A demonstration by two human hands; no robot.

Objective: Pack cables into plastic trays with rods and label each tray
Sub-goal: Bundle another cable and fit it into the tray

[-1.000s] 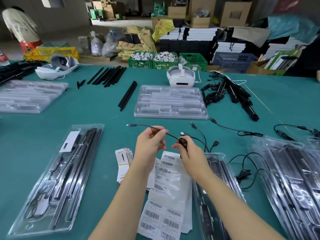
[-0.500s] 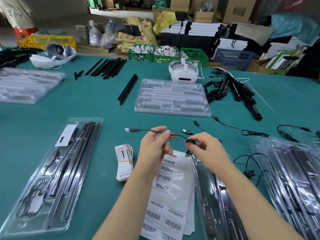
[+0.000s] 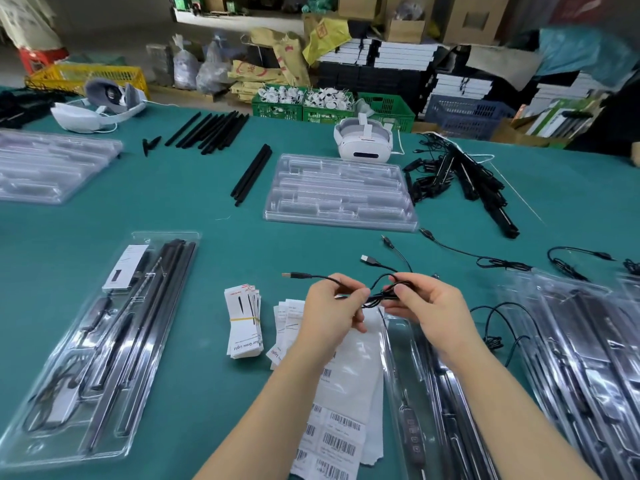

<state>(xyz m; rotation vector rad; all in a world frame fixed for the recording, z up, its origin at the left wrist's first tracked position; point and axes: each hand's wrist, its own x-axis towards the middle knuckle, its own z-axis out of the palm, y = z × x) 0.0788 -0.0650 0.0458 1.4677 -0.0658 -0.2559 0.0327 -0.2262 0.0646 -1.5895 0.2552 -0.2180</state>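
Both hands pinch one thin black cable (image 3: pixel 375 295) above the table: the left hand (image 3: pixel 330 311) holds the stretch ending in a USB plug, the right hand (image 3: pixel 424 306) the bunched loops. Directly beneath lie barcode label sheets (image 3: pixel 341 441). Left of the grip, a banded stack of cards (image 3: pixel 243 322) reads "Grow Light". Right of it, a filled plastic tray (image 3: pixel 433 410).

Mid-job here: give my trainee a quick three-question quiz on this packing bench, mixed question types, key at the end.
1. True or false: both hands hold the black cable.
2. The banded card stack lies: A) in a tray B) on the table left of the left hand C) on the headset.
3. Fill in: the cable's USB plug points to the person's ____.

Key: 1 true; 2 B; 3 left. The right hand pinches the cable too.
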